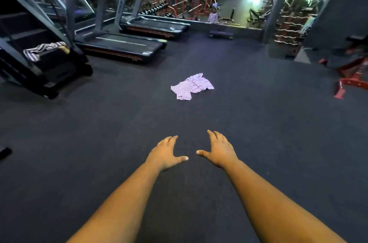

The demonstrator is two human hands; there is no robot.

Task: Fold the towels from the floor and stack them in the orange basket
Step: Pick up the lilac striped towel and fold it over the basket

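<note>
A crumpled pale purple striped towel [191, 86] lies on the dark gym floor, some way ahead of me in the middle of the view. A second striped towel [42, 49] is draped over a step of the stair machine at the left. My left hand [166, 153] and my right hand [219, 150] reach forward side by side above the floor, palms down, fingers spread and holding nothing. Both are well short of the floor towel. No orange basket is in view.
A black stair machine [29, 57] stands at the left, with two treadmills [119, 47] behind it. A step platform [221, 34] sits before the mirror wall. Red equipment [350, 81] lies at the right edge. The dark rubber floor [99, 133] stretches between them.
</note>
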